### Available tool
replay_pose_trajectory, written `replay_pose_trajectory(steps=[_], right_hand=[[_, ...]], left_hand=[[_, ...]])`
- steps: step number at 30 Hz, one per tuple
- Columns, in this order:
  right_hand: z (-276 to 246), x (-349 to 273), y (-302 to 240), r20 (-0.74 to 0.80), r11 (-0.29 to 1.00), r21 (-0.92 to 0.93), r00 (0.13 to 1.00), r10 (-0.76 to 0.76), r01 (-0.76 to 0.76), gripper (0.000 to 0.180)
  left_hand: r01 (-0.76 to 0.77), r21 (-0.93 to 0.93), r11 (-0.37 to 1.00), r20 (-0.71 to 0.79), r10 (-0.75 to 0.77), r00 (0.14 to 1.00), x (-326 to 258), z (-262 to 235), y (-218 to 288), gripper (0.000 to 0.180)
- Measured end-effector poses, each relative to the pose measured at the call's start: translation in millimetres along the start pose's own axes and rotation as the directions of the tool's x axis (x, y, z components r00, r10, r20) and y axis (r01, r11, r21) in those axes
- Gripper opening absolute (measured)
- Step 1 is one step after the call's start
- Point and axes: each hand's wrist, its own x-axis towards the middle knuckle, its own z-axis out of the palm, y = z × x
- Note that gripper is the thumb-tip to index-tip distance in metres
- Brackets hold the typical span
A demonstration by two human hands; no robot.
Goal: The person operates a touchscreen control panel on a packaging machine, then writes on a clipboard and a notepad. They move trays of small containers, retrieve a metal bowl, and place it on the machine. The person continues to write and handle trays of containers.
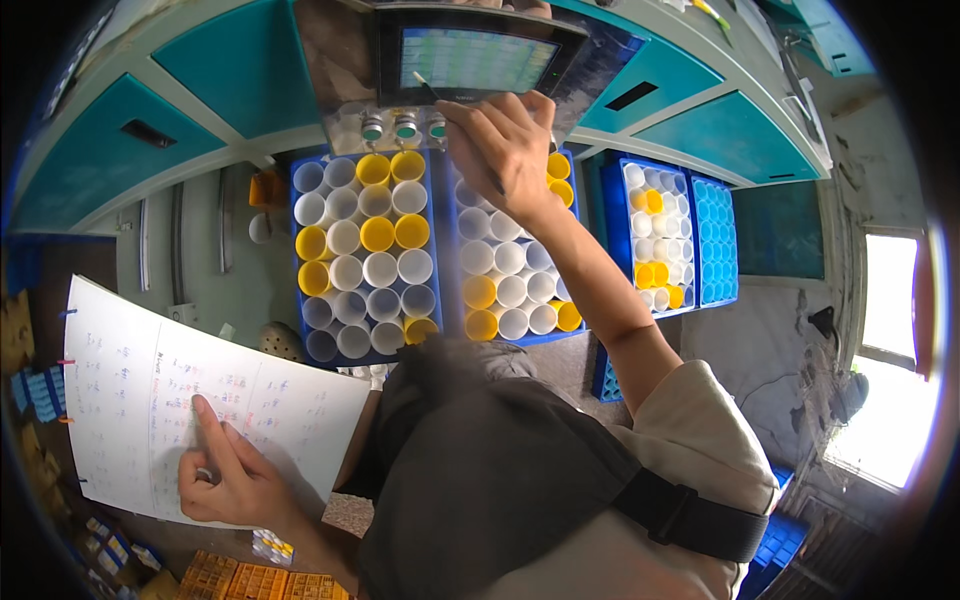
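My right hand [500,145] is raised at the top middle, its fingers closed round a slim dark pen-like stylus [428,89] with a pale tip. The tip is over the lower left of a lit screen [470,62] in a black frame; whether it touches cannot be told. At the left, my left hand [235,475] lies against a large white sheet [120,410] with handwritten columns. Its index finger stretches out onto the writing in the middle, while other fingers curl. Small round buttons [405,128] sit under the screen, just left of my right hand.
Below the screen stand two blue crates [437,250] of white and yellow cylinders. Another blue crate [620,235] and a light-blue tray [715,240] are to the right. Teal cabinet doors [240,60] run along the top. Orange crates [255,582] lie at the lower left.
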Motion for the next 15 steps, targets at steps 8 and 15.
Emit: replay_pose_trajectory(steps=[8, 15], right_hand=[[-12, 5, -10, 0.073, 0.999, 0.035, 0.997, -0.008, 0.005, 0.023], [-12, 0, -30, 0.052, 0.994, 0.102, 0.998, 0.037, -0.042, 0.020]], left_hand=[[0.032, -0.040, 0.999, -0.060, -0.034, 0.998, -17, 1, 3, 0.027], [0.062, -0.057, 0.996, -0.288, -0.076, 0.954, -25, -4, -3, 0.027]])
